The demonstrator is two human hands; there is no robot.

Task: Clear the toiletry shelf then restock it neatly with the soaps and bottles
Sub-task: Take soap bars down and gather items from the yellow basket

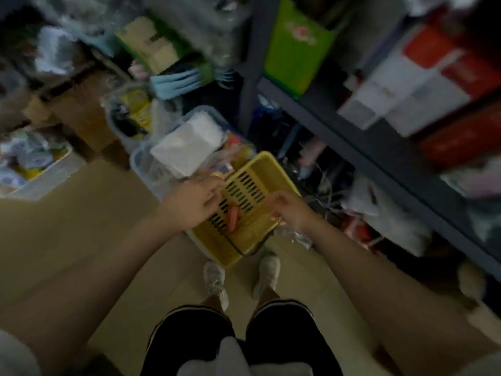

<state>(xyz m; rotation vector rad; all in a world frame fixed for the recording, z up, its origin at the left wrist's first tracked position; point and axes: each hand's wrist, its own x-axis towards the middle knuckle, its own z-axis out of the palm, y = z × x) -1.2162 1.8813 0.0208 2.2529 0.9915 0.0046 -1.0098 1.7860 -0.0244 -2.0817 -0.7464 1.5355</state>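
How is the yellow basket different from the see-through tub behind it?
The yellow basket is solid yellow with slots in its bottom; the clear tub is see-through with a bluish rim. The basket is held up by the left hand and right hand; the tub sits low, by the floor. The basket holds just one orange thing; the tub is stuffed, with a white packet on top. Both are plastic containers.
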